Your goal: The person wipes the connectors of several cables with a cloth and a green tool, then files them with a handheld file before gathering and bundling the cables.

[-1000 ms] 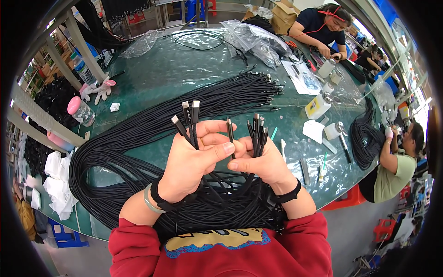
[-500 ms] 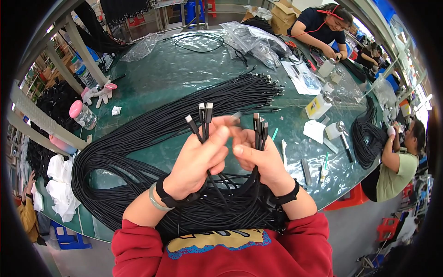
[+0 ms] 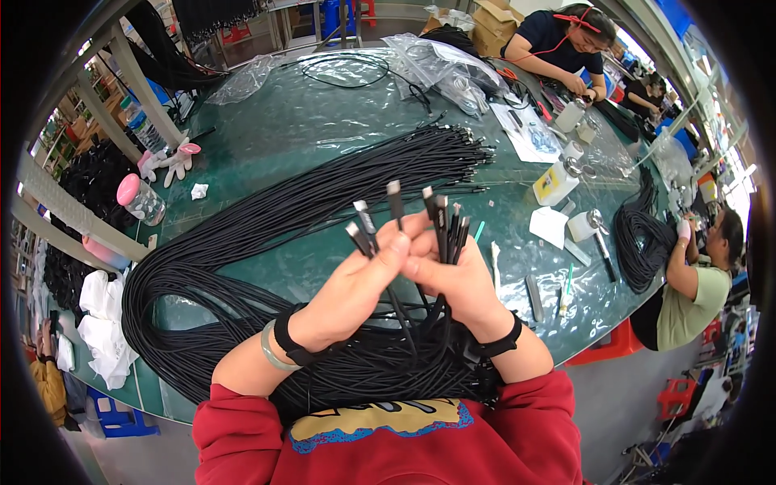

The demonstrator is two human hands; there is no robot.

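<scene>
Our fingers are curled tight and pinch black cable ends [image 3: 408,218] that stick up like little plugs. Our left hand [image 3: 356,287] pinches 3 of them. Our right hand [image 3: 453,279] squeezes a small bunch, and both hands touch. The long black cables [image 3: 267,214] lie in a big loop on the green table [image 3: 323,121]. A pink-lidded jar [image 3: 139,198] stands far left.
</scene>
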